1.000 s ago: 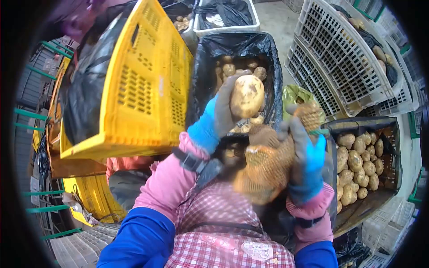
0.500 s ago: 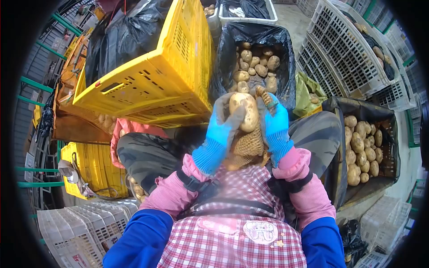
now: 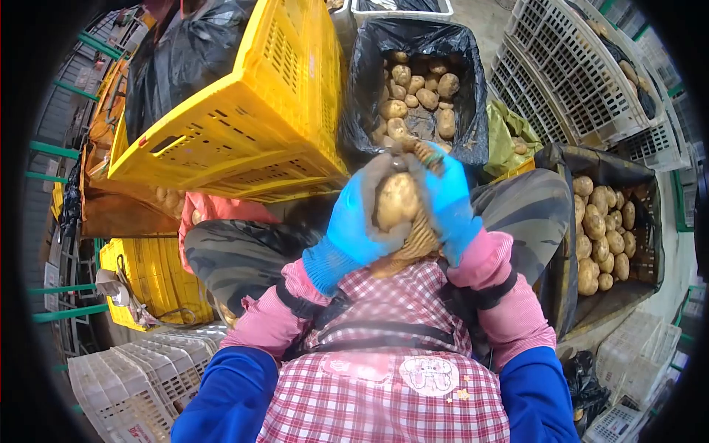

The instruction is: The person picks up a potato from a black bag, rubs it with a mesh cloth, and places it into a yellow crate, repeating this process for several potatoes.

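A second ago the left hand (image 3: 353,230) held the potato (image 3: 396,201) up high, well apart from the net bag (image 3: 415,244) bunched in the right hand (image 3: 452,208). The two blue-gloved hands have since come together in front of the checked apron (image 3: 384,402), above the lap, and the potato now sits lower, between the palms at the mouth of the net bag. I judge it to be partway into the net, with the bagging step almost done. The left hand's fingers curl around the potato from the left. The right hand pinches the gathered top of the net bag against the potato's right side. Beyond the hands stands a black-lined crate (image 3: 465,88) of loose potatoes, to its left a tilted yellow crate (image 3: 244,125), and at the right another lined crate (image 3: 642,184), also holding potatoes. The patch (image 3: 428,373) on the apron carries a print too blurred to read, and no other writing is legible.
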Demonstrator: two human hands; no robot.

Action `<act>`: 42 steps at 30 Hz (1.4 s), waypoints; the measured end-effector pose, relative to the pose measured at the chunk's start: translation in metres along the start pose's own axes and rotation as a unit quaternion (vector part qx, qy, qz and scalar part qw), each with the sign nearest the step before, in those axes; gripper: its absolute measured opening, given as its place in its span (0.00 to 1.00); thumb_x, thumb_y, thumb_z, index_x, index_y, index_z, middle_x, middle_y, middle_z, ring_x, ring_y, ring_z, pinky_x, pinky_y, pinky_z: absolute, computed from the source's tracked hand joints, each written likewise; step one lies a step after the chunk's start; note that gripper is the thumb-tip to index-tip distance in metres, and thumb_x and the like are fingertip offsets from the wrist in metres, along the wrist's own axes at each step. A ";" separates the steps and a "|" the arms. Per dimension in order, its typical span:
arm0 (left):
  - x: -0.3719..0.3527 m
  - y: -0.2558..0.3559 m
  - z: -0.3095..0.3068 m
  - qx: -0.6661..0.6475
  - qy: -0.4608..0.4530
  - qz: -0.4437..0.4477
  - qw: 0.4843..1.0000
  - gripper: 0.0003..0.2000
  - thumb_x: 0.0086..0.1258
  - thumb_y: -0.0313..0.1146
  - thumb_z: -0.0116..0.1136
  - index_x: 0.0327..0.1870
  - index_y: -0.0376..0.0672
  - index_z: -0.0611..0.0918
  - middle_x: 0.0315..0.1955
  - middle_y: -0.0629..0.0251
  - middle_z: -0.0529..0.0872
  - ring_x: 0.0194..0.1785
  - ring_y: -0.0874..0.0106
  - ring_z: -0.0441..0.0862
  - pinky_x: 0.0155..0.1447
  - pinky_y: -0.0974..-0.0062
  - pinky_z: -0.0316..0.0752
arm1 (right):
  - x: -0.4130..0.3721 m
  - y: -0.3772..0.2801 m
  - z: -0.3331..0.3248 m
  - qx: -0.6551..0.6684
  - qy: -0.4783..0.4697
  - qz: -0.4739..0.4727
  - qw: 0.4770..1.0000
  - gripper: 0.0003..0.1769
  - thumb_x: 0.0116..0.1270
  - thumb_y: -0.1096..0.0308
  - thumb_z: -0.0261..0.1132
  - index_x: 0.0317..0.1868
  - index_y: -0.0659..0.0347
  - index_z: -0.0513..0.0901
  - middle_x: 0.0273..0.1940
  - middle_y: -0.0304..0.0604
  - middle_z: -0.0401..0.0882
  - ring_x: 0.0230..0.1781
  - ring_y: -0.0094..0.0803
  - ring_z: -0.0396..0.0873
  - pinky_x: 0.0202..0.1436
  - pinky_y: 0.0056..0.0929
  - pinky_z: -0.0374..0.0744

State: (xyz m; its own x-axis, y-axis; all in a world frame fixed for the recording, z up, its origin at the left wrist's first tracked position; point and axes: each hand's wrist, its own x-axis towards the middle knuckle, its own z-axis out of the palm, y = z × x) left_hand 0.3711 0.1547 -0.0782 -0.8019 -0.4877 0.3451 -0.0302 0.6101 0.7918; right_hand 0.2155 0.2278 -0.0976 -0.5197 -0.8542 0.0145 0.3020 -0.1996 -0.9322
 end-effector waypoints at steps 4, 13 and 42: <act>0.004 0.000 -0.003 -0.020 0.006 0.083 0.996 0.43 0.52 0.28 0.70 0.73 0.33 0.64 0.65 0.49 0.75 0.71 0.59 0.72 0.73 0.63 0.66 | -0.015 -0.017 -0.011 -0.003 0.018 0.095 0.995 0.17 0.81 0.62 0.57 0.60 0.65 0.81 0.54 0.43 0.84 0.53 0.32 0.83 0.56 0.28 0.82; 0.010 -0.011 0.004 -0.235 0.030 -0.088 0.968 0.53 0.55 0.24 0.76 0.80 0.40 0.52 0.73 0.52 0.65 0.76 0.63 0.65 0.77 0.62 0.64 | -0.015 -0.025 0.000 0.169 -0.045 -0.026 0.984 0.37 0.68 0.54 0.73 0.69 0.66 0.72 0.64 0.46 0.77 0.63 0.33 0.76 0.69 0.35 0.75; 0.001 0.000 0.000 -0.234 0.121 0.006 0.965 0.48 0.52 0.23 0.77 0.75 0.42 0.59 0.70 0.50 0.68 0.73 0.60 0.70 0.74 0.60 0.71 | -0.019 -0.010 -0.001 0.078 0.029 -0.047 0.995 0.21 0.75 0.64 0.67 0.61 0.68 0.81 0.57 0.44 0.84 0.58 0.30 0.80 0.65 0.31 0.77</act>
State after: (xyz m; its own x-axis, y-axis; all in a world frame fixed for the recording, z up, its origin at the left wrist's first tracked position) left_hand 0.3707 0.1544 -0.0775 -0.6358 -0.6491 0.4177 0.2955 0.2952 0.9086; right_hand 0.2219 0.2461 -0.0888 -0.5950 -0.8003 0.0745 0.3684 -0.3539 -0.8597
